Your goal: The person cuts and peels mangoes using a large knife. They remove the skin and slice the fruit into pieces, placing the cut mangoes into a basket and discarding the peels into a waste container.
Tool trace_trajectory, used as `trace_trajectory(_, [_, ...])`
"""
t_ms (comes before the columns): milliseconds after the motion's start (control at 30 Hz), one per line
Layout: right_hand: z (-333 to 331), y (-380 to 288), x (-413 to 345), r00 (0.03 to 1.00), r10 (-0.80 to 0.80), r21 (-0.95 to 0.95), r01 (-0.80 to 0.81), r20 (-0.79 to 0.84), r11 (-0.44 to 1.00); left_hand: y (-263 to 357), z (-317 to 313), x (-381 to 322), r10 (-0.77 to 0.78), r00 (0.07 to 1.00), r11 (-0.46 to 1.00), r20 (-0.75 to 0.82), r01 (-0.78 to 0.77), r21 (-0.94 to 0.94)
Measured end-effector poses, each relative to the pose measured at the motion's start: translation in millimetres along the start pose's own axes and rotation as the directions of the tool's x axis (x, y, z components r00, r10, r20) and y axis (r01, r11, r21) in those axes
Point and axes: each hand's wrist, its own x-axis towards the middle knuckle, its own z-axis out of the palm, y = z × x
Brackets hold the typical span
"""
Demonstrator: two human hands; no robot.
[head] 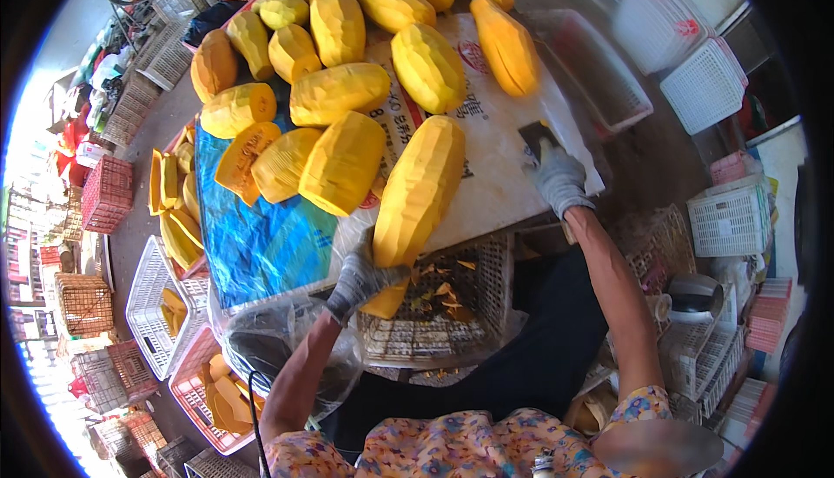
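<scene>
My left hand (363,280), in a grey knit glove, grips the lower end of a long peeled yellow squash (422,185). This squash lies slanted, its near end jutting past the table's front edge above a slatted plastic crate (423,341) with peel scraps inside. On the right, my gloved right hand (559,175) is closed around a knife (535,134). Its dark blade points away from me over the white sheet, and part of a light handle shows below the wrist. Next to the held squash lies another peeled squash with a cut end (343,164).
Several peeled squashes (337,25) cover the table's far and left parts, over a blue plastic sheet (260,243) and a printed white sack (495,171). Crates with squash pieces stand left, including a pink crate (189,380). A clear plastic tub (599,74) and stacked baskets (704,87) are right.
</scene>
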Motion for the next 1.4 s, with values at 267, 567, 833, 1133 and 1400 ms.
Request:
trace_trajectory(267, [55.7, 53.8, -31.1, 0.999, 0.042, -0.016, -0.042, 0.011, 0.999, 25.0, 30.6, 29.2, 0.042, 0.994, 0.627, -0.097, 0.049, 0.777])
trace_trajectory(567, [1.2, 21.0, -132.1, 0.922, -0.11, 0.424, 0.274, -0.371, 0.863, 37.7, 42.7, 37.8, -0.001, 0.986, 0.597, -0.164, 0.132, 0.792])
trace_trajectory(833, [-13.8, -67.9, -157.1, 0.885, -0.415, 0.135, 0.447, -0.209, 0.884, 25.5, 42.6, 40.8, 0.098, 0.982, 0.604, -0.159, 0.068, 0.794])
trace_trajectory(1133, [-31.6, -81.5, -160.1, 0.939, -0.343, 0.06, 0.344, -0.019, 0.937, 25.5, 43.4, 40.8, 0.077, 0.983, 0.626, -0.167, 0.082, 0.775])
trace_trajectory(1400, [-15.6, -97.9, -128.4, 0.932, -0.356, 0.099, 0.349, 0.065, 0.932, 31.4, 49.1, 37.6, 0.057, 0.98, 0.618, -0.192, 0.116, 0.777])
